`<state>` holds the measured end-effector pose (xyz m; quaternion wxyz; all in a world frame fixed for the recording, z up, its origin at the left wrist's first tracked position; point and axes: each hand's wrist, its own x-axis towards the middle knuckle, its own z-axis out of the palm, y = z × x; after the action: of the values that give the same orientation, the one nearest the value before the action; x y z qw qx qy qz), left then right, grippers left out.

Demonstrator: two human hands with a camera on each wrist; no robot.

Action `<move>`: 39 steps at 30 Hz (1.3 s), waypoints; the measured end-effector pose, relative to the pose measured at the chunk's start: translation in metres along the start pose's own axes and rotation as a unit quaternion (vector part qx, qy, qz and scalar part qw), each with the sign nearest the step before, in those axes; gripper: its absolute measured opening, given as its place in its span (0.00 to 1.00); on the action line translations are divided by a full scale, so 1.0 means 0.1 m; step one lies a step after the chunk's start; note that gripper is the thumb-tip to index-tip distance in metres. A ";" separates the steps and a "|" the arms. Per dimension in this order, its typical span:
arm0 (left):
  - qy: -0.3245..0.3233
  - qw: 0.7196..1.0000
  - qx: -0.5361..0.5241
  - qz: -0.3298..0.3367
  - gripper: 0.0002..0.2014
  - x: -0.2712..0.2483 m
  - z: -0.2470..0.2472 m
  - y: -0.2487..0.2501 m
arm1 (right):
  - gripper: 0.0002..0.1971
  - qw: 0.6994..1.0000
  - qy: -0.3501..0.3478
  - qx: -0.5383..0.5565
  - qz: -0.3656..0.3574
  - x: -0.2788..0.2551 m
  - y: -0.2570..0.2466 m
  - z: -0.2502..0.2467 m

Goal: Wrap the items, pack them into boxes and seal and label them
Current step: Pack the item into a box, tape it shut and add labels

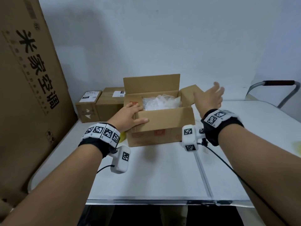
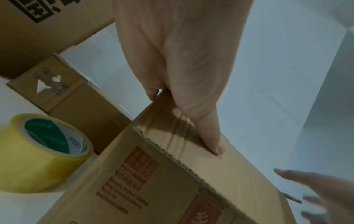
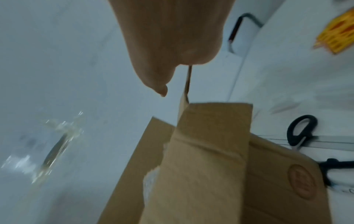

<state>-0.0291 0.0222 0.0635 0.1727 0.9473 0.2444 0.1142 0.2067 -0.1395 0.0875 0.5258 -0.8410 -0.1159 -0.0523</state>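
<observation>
From the head view, the open box (image 1: pixel 160 123) stands on the white table (image 1: pixel 146 176) with wrapped items (image 1: pixel 161 101) already inside, so the wrapping and packing look done for this box. Its rear flap stands upright and its flaps are not yet closed. Closing, sealing and labelling are left, in my judgement. Two smaller boxes (image 1: pixel 101 105) at the back left already carry labels and seem finished. The left hand (image 1: pixel 130 115) lies on the near left corner of the box, its fingers straight over the left flap and the thumb along the front wall. The right hand (image 1: pixel 210 97) is at the right flap (image 1: pixel 190 93) with spread fingers; it is blurred, so I cannot tell if it touches the flap.

From the left wrist view, the left hand's fingers press flat on the cardboard, one finger lying along the top edge, and they do not curl round anything. A yellow tape roll (image 2: pixel 40 153) sits on the table just beside the box, on its left side. It looks untouched, ready for the sealing step.

From the right wrist view, the flap stands edge-on just below the palm and thumb; the fingers are hidden. Black scissors (image 3: pixel 304 133) lie on the table near the right side of the box.
</observation>
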 end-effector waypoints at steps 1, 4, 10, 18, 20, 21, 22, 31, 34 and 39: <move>0.001 1.000 -0.002 -0.002 0.38 0.01 0.00 -0.01 | 0.39 0.996 -0.029 0.065 0.056 0.05 0.01 -0.05; 0.004 1.000 -0.006 -0.005 0.38 0.03 0.01 -0.02 | 0.34 0.983 -0.068 0.161 0.062 -0.03 -0.04 -0.06; 0.008 1.000 -0.011 -0.005 0.37 0.01 0.01 -0.01 | 0.21 0.955 -0.223 -0.052 -0.186 -0.36 0.00 0.12; 0.027 0.999 -0.030 -0.003 0.35 0.03 0.03 -0.06 | 0.21 0.927 -0.297 -0.079 -0.214 -0.21 0.12 -0.13; 0.028 0.999 -0.036 -0.015 0.33 0.05 0.00 -0.04 | 0.25 0.918 -0.331 -0.063 -0.207 -0.15 0.14 -0.20; 0.025 0.999 -0.042 -0.021 0.32 0.06 -0.02 -0.04 | 0.28 0.908 -0.351 -0.077 -0.217 -0.13 0.16 -0.24; 0.019 0.998 -0.048 -0.028 0.31 0.08 -0.03 -0.04 | 0.31 0.894 -0.369 -0.099 -0.234 -0.10 0.19 -0.26; -0.009 0.984 -0.167 -0.061 0.19 0.11 -0.24 -0.09 | 0.39 0.876 -0.409 -0.091 -0.239 0.03 0.27 -0.30; -0.017 0.941 -0.326 -0.093 0.26 0.19 -0.29 -0.18 | 0.35 0.885 -0.414 -0.041 -0.212 0.02 0.27 -0.31; 0.032 0.866 -0.481 -0.131 0.29 0.24 -0.29 -0.25 | 0.19 0.898 -0.424 0.043 -0.107 0.06 0.28 -0.32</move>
<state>-0.0279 0.0628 0.0831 0.6123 0.7018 0.2868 0.2242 0.2208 -0.1797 0.0783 0.4537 -0.7430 -0.4189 0.2583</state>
